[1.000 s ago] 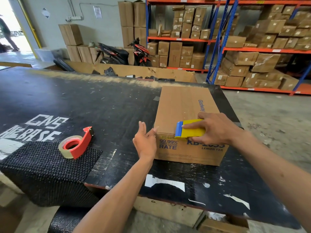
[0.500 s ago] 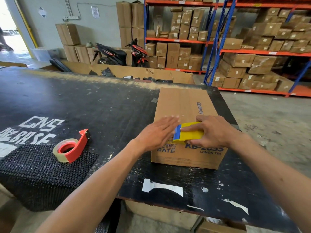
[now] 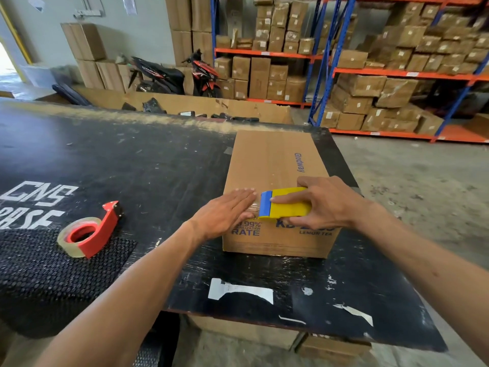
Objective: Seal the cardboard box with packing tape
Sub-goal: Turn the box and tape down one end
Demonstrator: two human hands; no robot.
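Note:
A closed brown cardboard box (image 3: 272, 165) with blue print lies on the black table (image 3: 137, 165), near its right edge. My right hand (image 3: 321, 205) grips a yellow and blue tape dispenser (image 3: 284, 203) at the box's near top edge. My left hand (image 3: 226, 213) lies flat with fingers together on the box's near left corner, fingertips touching a short stretch of clear tape beside the dispenser's blue end.
A second tape roll in a red dispenser (image 3: 88, 231) rests on a black studded mat (image 3: 39, 276) at the left. White label scraps (image 3: 239, 291) stick to the table's near edge. Shelving with boxes (image 3: 383, 75) and a motorbike (image 3: 169, 75) stand behind.
My left hand rose from the box's near left side and came to lie flat on top by the dispenser. My right hand with the dispenser stayed at the near top edge.

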